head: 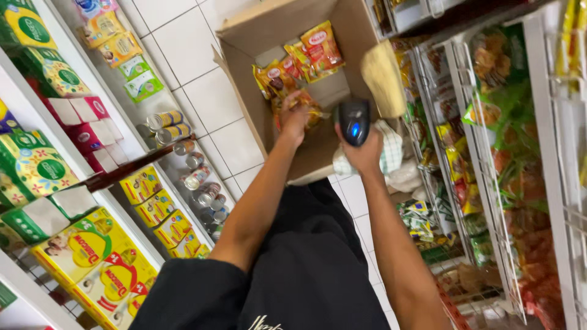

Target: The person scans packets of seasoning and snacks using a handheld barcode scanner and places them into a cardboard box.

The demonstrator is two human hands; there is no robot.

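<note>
My left hand (295, 117) pinches an orange snack packet (307, 110) inside the brown cardboard box (257, 91); right hand (365, 153) wraps the black handheld scanner (354, 121) (blue light on). Several packets remain in the box.

Both bare arms stretch forward and down from short black sleeves, running almost side by side and drawing closer toward the wrists. The left arm is nearly straight at the elbow; the left hand (295, 119) is turned knuckles up, its fingers curled shut on a crinkly packet (306, 109). The right arm is also extended, forearm angled slightly inward. The right hand (362, 150) is wrapped in a fist around the grip of a black scanner (353, 121), held just beside the left hand and level with it.
</note>
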